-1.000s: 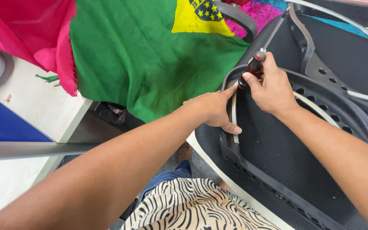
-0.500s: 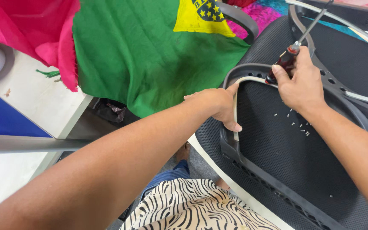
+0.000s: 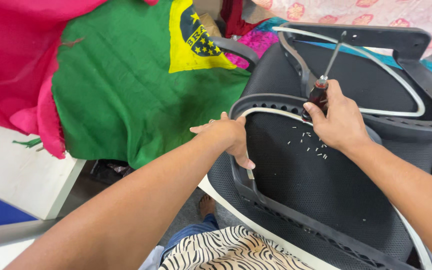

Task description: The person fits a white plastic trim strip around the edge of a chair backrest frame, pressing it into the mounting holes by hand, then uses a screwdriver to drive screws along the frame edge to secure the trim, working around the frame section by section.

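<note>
Hand (image 3: 341,122) around one screwdriver (image 3: 321,90)

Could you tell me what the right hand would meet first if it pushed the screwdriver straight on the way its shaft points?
The right hand holds the screwdriver pointing up and slightly right. Its tip already seems to reach the white cord in the upper black chair frame; depth is unclear, so contact is uncertain.
</note>
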